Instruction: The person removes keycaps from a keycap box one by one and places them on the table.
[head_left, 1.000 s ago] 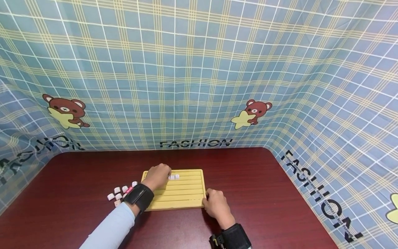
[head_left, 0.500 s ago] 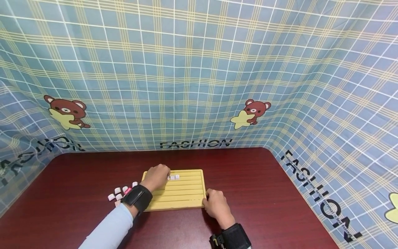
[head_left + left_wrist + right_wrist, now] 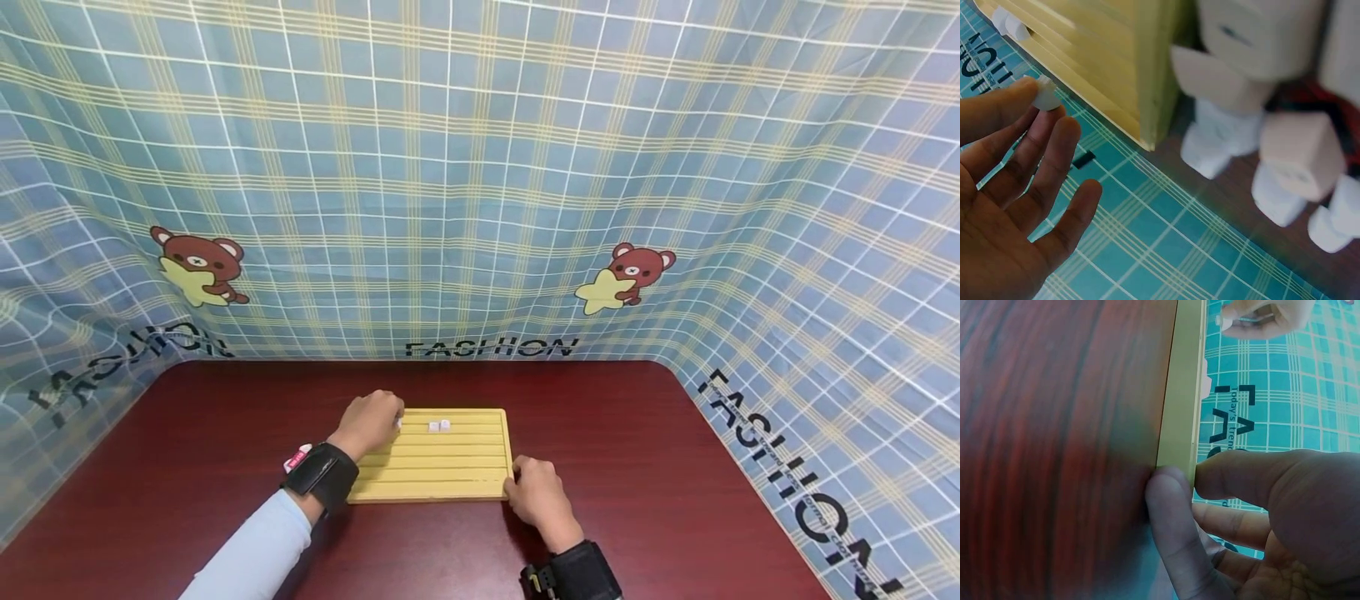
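Note:
My left hand (image 3: 367,427) is over the far left part of a yellow ridged tray (image 3: 442,479). Between thumb and forefinger it pinches a small white keycap (image 3: 1047,99); its other fingers are spread. Two white keycaps (image 3: 439,426) sit side by side in the tray's far row, a short gap to the right of that hand. At the near right corner, my right hand (image 3: 538,492) grips the tray's edge (image 3: 1180,394) between thumb and forefinger.
Several loose keycaps (image 3: 1300,156), white and pinkish, lie on the dark red table (image 3: 615,433) left of the tray. In the head view my left wrist band (image 3: 322,477) hides most of them. A plaid curtain (image 3: 465,208) hangs behind the table.
My left hand has moved left along the far row with the pinched keycap, widening the gap to the two keycaps. My right hand keeps its grip on the corner. The head view has shifted slightly.

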Action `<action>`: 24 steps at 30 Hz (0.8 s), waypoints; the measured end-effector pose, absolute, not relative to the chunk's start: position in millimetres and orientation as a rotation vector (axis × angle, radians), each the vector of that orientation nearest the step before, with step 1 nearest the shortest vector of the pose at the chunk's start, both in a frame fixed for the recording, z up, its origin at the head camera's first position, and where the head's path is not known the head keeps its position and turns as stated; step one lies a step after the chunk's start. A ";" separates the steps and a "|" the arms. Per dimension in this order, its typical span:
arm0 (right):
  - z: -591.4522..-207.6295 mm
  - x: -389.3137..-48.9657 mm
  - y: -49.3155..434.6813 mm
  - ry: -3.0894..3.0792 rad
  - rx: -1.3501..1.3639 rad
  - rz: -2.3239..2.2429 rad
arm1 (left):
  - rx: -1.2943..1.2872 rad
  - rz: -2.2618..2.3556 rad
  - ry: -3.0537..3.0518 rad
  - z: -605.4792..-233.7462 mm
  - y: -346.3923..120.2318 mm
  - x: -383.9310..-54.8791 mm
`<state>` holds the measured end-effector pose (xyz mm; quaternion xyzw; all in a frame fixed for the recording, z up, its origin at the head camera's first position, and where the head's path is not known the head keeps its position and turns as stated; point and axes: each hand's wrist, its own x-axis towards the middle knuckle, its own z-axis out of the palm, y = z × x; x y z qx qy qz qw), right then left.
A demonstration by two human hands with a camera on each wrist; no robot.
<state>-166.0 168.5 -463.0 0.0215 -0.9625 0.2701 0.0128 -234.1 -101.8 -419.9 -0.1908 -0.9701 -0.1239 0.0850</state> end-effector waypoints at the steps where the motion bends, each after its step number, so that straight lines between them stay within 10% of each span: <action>1: -463.2 -166.0 168.8 -3.001 0.062 0.841 | -0.562 -0.365 -2.895 -419.1 -103.3 -233.1; 24: -459.1 -166.8 169.2 -3.010 0.119 0.787 | -0.459 -0.324 -2.906 -417.2 -156.6 -217.8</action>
